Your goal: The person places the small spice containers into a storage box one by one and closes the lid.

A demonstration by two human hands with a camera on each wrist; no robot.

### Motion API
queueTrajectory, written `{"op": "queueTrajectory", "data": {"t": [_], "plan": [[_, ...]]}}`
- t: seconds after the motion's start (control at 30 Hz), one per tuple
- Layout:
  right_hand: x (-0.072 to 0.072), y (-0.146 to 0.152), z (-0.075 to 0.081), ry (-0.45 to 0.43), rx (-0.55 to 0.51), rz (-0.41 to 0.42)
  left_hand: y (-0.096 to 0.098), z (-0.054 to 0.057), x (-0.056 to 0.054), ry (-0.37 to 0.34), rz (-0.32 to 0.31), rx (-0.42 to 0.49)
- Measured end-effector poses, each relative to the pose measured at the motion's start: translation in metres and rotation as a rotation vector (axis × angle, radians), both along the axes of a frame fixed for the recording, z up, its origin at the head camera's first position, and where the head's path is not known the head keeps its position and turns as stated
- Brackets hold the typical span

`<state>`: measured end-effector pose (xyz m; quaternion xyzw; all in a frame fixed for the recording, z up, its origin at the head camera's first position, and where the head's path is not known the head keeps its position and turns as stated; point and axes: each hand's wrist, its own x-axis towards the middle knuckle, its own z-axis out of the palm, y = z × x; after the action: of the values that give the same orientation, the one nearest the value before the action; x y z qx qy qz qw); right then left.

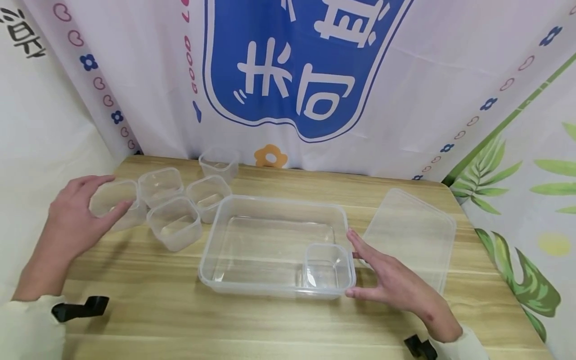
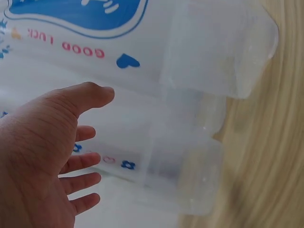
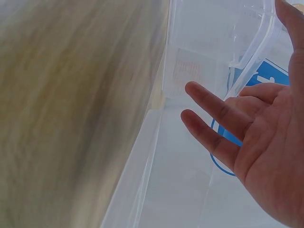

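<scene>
Printed cloth (image 1: 148, 65) hangs behind a wood-grain desk (image 1: 180, 320) that carries clear plastic containers near both sets of fingers. From the head camera, the left hand (image 1: 74, 217) straddles the leftmost cup (image 1: 119, 191), fingers over its far side and thumb over its near side, spread wide; whether the tips touch its walls I cannot tell. Just right of that thumb stand four more cups (image 1: 174, 227). The right hand (image 1: 391, 280) spans the right side of the large box (image 1: 265, 245), thumb at the near corner and forefinger farther along, also spread wide. Just left of those fingers, inside the box's near right corner, sits a single inner cup (image 1: 326, 267); to their right lies a flat lid (image 1: 411, 235).

From the left wrist, cups stand ahead of the fingers, which show nothing in their grasp.

From the right wrist, two fingers stretch out beside the box, with what looks like the lid beyond them.

Judging by this, the step in hand is reaching for the leftmost cup while the right hand steadies the box. Lifting it would call for the left fingers to press gently on opposite walls.
</scene>
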<state>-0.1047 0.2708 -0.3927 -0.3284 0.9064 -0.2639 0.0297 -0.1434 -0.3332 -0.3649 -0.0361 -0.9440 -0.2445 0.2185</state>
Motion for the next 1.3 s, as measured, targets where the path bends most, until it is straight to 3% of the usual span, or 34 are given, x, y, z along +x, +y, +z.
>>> {"op": "queueTrajectory", "data": {"t": [0.53,1.03,1.3], "plan": [[-0.001,0.001,0.0,-0.025,0.005,-0.005,-0.025,-0.021,-0.014,-0.272,0.009,0.161],[-0.001,0.001,0.0,-0.026,0.0,-0.012,-0.032,-0.03,-0.023,-0.334,0.016,0.165],[0.0,0.002,0.0,-0.03,0.003,-0.017,-0.034,-0.033,-0.025,-0.382,0.055,0.159]]}}
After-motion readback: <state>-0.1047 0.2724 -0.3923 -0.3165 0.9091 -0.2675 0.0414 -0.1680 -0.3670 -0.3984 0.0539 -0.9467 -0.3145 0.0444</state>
